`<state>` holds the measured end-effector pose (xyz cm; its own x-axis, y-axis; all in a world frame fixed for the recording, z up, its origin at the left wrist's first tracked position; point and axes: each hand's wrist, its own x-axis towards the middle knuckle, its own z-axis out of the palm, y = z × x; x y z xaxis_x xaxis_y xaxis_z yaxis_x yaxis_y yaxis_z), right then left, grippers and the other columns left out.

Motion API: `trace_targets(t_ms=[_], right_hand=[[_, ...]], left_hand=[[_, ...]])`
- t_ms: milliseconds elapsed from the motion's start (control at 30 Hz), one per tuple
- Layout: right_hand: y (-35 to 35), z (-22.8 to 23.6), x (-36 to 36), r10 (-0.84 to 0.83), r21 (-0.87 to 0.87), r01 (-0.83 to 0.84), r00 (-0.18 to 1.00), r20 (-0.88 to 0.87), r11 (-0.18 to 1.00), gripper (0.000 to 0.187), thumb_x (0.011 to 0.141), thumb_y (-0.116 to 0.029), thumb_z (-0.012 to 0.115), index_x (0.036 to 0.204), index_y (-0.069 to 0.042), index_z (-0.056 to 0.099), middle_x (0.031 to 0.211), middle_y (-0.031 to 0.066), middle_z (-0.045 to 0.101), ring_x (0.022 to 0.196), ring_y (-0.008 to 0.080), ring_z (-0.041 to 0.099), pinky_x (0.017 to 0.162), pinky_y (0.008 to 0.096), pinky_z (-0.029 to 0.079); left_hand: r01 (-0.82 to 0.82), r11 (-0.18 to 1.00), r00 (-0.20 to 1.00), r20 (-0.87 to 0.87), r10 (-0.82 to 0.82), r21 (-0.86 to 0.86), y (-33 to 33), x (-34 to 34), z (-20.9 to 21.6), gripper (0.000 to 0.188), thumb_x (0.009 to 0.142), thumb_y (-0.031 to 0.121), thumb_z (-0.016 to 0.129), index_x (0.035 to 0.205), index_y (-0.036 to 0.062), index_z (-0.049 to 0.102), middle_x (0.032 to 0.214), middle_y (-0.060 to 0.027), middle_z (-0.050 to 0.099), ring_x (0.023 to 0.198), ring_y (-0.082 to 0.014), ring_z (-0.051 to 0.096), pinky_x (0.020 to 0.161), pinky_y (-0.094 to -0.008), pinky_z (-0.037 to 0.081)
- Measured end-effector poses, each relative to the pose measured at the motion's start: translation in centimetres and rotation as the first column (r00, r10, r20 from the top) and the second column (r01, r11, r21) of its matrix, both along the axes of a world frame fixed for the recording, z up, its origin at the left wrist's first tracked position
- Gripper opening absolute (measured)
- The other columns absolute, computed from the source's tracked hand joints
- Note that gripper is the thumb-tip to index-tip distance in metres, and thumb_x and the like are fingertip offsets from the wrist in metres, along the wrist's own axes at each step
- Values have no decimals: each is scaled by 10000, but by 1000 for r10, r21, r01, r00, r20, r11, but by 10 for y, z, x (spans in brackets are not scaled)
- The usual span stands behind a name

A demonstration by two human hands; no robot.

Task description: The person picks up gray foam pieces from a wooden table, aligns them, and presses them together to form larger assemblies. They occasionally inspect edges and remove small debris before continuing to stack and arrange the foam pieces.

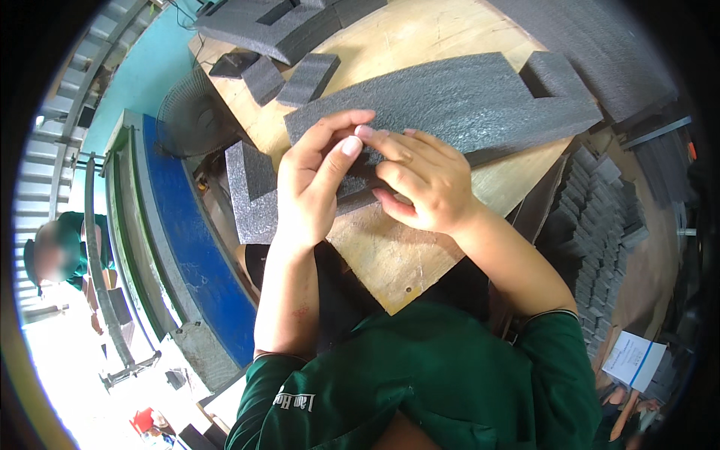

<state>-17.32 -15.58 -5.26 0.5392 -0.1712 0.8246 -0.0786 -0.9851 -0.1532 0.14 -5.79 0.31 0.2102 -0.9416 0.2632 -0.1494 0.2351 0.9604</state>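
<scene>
My left hand (309,184) and my right hand (429,178) meet over a long grey foam piece (450,97) that has a rectangular notch near its right end. The fingers of both are bent, and the fingertips come together. Whatever lies between them, if anything, is too small or hidden to make out. Beside my left wrist the L-shaped end of a dark grey foam part (251,202) sticks out past the table edge. My hands cover the middle of the foam, so I cannot tell how these parts join.
Under the foam is a wooden tabletop (394,262). Small foam blocks (309,79) and larger foam parts (262,26) lie at its far left. A fan (191,112) stands left. Stacked grey foam pieces (600,225) fill the right. Another person (71,240) is at far left.
</scene>
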Motion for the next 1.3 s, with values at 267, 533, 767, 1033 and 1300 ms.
trace_targets(t_ms=[267,533,767,1033,1300], right_hand=[[2,3,0,-4,6,4,1000,-29,1000,276,754,-110,790,933,-87,580,1460,66,666,1141,259,725,938,410,568],[2,0,2,7,-29,-7,1000,12,1000,297,744,-110,802,994,-77,644,1416,94,693,1066,292,751,934,437,578],[3,1,2,26,-18,-25,998,55,1000,259,772,-75,774,990,-62,635,1454,67,669,1064,259,744,898,402,572],[-7,-3,-4,273,-4,-282,923,272,959,236,863,-115,757,1076,-34,695,1250,136,757,826,253,757,662,349,581],[0,-4,-3,201,228,-306,898,392,924,269,841,-56,845,1035,-54,659,892,91,715,703,252,703,605,343,538]], left_hand=[[-77,996,997,15,78,-37,0,-7,-9,306,988,-33,668,1294,-38,671,1101,-89,761,999,-106,694,913,-252,554],[-129,989,986,93,135,-68,2,-8,-12,242,995,-41,656,1234,-46,696,1069,-94,771,980,-97,704,903,-249,553],[-103,994,994,-36,101,-47,6,-11,-9,262,997,-38,672,1257,-50,696,1064,-77,775,996,-101,700,921,-245,545],[19,1000,996,-85,-19,0,8,-6,-11,218,943,-32,747,1160,-42,744,971,-99,798,951,-143,764,881,-263,585],[4,1000,984,177,-5,8,5,-9,-10,102,883,-18,810,981,-30,781,879,-77,787,836,-109,740,768,-247,580]])
